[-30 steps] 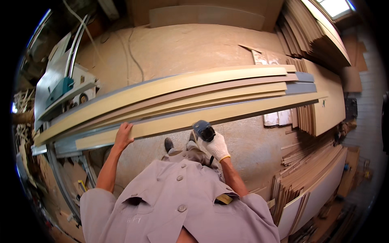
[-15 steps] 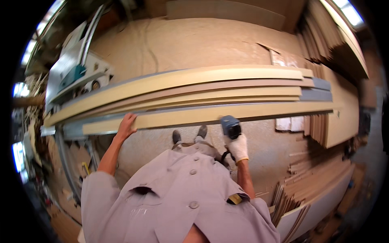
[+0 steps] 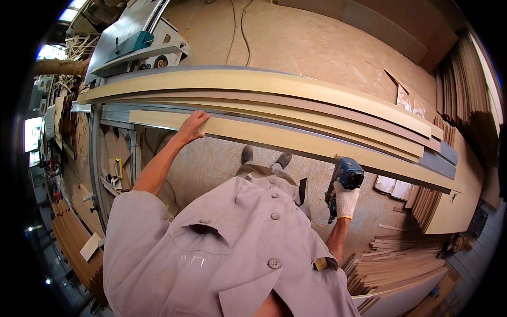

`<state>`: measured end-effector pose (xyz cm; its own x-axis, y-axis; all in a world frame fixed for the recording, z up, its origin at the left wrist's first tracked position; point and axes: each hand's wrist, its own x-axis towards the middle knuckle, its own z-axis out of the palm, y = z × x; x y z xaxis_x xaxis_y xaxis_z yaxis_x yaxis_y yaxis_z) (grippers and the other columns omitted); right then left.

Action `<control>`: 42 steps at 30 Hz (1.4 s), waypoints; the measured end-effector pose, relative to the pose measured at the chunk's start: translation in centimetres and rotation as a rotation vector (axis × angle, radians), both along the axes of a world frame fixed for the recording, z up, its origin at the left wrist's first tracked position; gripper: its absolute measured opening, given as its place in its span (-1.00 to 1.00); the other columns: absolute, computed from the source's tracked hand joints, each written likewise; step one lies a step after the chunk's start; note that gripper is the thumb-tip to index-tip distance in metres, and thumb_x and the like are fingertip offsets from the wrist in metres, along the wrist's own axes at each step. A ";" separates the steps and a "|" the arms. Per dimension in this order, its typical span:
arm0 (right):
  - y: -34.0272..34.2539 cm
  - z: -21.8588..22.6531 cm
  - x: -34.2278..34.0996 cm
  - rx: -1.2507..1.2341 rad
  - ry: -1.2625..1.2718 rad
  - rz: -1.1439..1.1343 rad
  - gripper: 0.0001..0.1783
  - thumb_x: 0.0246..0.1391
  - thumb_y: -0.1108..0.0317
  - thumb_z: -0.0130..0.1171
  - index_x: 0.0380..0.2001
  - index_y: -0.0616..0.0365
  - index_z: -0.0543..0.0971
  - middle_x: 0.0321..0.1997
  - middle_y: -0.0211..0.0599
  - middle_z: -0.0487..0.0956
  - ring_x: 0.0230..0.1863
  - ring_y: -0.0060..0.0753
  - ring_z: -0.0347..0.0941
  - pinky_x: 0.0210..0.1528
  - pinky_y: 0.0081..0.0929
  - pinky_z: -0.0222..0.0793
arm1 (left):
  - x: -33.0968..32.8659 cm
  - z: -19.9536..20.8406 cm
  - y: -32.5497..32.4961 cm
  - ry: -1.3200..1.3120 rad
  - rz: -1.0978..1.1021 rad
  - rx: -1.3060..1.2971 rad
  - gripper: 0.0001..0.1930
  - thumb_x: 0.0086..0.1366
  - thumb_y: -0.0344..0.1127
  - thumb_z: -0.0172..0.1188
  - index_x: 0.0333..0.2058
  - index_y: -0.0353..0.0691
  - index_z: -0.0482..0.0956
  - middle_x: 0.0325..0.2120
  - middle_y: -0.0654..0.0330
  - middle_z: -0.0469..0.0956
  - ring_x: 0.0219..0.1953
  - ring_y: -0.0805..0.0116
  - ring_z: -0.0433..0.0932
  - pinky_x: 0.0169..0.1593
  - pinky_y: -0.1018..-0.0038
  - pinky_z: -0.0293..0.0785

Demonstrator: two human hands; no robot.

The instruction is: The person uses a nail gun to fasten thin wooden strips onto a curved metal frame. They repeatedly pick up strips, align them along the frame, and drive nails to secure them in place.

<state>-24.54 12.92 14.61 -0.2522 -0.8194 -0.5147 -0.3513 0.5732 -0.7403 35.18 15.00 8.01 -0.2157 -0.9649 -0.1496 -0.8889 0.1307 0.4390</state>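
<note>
My bare left hand (image 3: 192,128) is closed over a long pale-yellow board (image 3: 264,138), near its left end. The thumb lies on the near side. My right hand (image 3: 346,201), in a white glove, grips a blue-and-black nail gun (image 3: 349,173). The gun's nose is at the near edge of that same board, right of its middle; whether it touches cannot be made out. Behind this board lies a stack of similar long boards (image 3: 253,80), some yellow-faced and one pinkish brown. All rest on a grey metal support (image 3: 117,113).
A machine with a teal part (image 3: 132,46) stands at the far left. Sheet stacks (image 3: 467,79) lean at the far right. Thin brown strips (image 3: 396,261) are piled at the lower right. Dark cables (image 3: 244,31) cross the floor beyond the boards. A yellow-handled tool (image 3: 119,168) lies at left.
The whole view has tilted, so the boards now slope down to the right. The nail gun has shifted right along the near board. My left hand keeps its grip near the board's left end.
</note>
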 end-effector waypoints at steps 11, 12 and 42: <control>3.0 -0.9 9.5 0.022 -0.096 0.051 -0.88 0.04 0.46 0.31 -0.34 0.23 0.59 -0.57 -0.36 0.57 -0.63 -0.50 0.49 -0.58 -0.44 0.38 | 1.3 -1.7 0.0 0.076 -0.051 -0.096 -0.28 -0.22 -0.49 0.43 0.06 -0.31 0.50 -0.07 0.00 0.51 0.01 -0.07 0.46 0.13 0.17 0.47; 3.3 -1.5 10.9 0.018 -0.056 0.091 -0.84 0.01 0.45 0.31 -0.31 0.24 0.59 -0.56 -0.36 0.57 -0.63 -0.50 0.49 -0.57 -0.43 0.39 | 1.5 -2.1 0.1 0.079 -0.059 -0.096 -0.27 -0.23 -0.49 0.43 0.07 -0.31 0.50 -0.07 0.00 0.51 0.01 -0.07 0.46 0.13 0.17 0.47; 7.8 -0.4 51.7 0.037 0.012 0.322 -0.84 -0.03 0.38 0.33 -0.37 0.21 0.62 -0.53 -0.37 0.60 -0.55 -0.51 0.53 -0.47 -0.41 0.46 | 35.5 -1.7 9.0 0.141 0.044 -0.084 -0.33 -0.18 -0.59 0.40 0.04 -0.34 0.51 -0.09 0.03 0.50 0.01 -0.04 0.47 0.13 0.19 0.48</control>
